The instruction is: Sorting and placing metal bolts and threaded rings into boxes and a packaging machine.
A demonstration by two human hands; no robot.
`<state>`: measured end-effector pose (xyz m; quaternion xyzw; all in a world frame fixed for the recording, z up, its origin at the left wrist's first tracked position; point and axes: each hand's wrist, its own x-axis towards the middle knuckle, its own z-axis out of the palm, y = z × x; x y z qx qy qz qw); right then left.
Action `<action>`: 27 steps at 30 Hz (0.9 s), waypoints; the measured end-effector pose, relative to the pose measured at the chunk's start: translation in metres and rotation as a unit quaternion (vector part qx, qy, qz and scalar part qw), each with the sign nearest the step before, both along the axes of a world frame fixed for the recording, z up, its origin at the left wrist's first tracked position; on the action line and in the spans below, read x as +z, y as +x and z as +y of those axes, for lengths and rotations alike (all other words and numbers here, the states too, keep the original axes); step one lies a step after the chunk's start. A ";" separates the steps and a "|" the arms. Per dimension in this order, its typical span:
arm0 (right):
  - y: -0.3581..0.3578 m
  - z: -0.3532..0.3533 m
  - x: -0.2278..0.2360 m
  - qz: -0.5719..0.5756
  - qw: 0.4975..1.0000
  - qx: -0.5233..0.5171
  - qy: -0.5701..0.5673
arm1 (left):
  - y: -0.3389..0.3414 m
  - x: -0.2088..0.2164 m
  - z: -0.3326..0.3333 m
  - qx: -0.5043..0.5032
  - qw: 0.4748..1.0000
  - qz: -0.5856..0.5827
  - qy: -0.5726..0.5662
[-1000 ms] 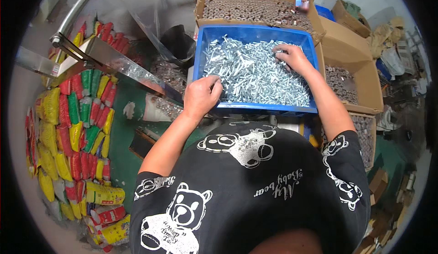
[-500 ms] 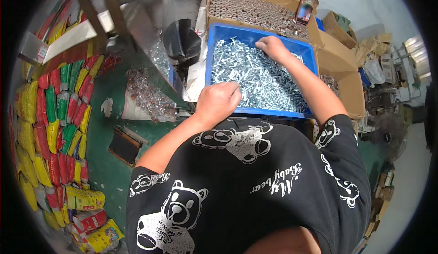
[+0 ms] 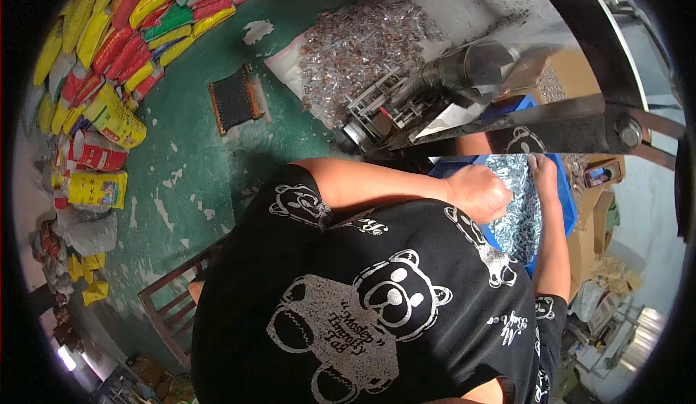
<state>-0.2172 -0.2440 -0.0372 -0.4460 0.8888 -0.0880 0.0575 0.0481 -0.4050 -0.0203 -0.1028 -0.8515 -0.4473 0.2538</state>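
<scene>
A blue plastic bin (image 3: pixel 566 204) at the right holds a heap of small silver metal pieces (image 3: pixel 518 219), slim and screw-like. Over the bin's near left edge, my left hand (image 3: pixel 478 192) is curled into a fist; whatever may be inside it is hidden. My right hand (image 3: pixel 545 178) reaches into the far right part of the bin, with its fingers bent down at the metal pieces. Its fingertips are small and partly hidden, so I cannot make out what they pinch. A dark metal bar of a machine (image 3: pixel 565 128) covers part of the bin's far end.
Beyond my left arm stands a machine with a dark curved chute (image 3: pixel 475 67). A pile of clear and brown small parts (image 3: pixel 362 48) lies on a white sheet. Coloured sacks (image 3: pixel 123 48) line the left, near a dark framed mat (image 3: pixel 235 99) on the green floor. Cardboard (image 3: pixel 583 241) flanks the bin.
My view has swung to the left, so the bin now appears farther right and the machine and parts pile show more. Both hands remain at the bin, the left still in a fist.
</scene>
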 end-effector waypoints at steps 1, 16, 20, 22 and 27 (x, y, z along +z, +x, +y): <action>0.000 0.001 0.003 -0.048 0.998 -0.040 -0.009 | 0.000 0.000 -0.001 -0.001 1.000 -0.003 -0.002; 0.058 -0.130 0.086 -0.377 0.872 -0.095 -0.297 | -0.006 0.012 0.007 -0.027 0.990 -0.101 -0.098; 0.056 -0.091 0.083 -0.393 0.836 -0.057 -0.379 | -0.009 0.008 0.010 -0.008 0.990 -0.112 -0.088; 0.054 -0.024 0.071 -0.392 0.825 -0.076 -0.400 | -0.009 0.008 0.014 0.002 0.992 -0.101 -0.073; 0.076 0.174 0.041 -0.303 0.814 -0.246 -0.429 | -0.007 -0.005 0.019 0.068 0.990 -0.063 -0.107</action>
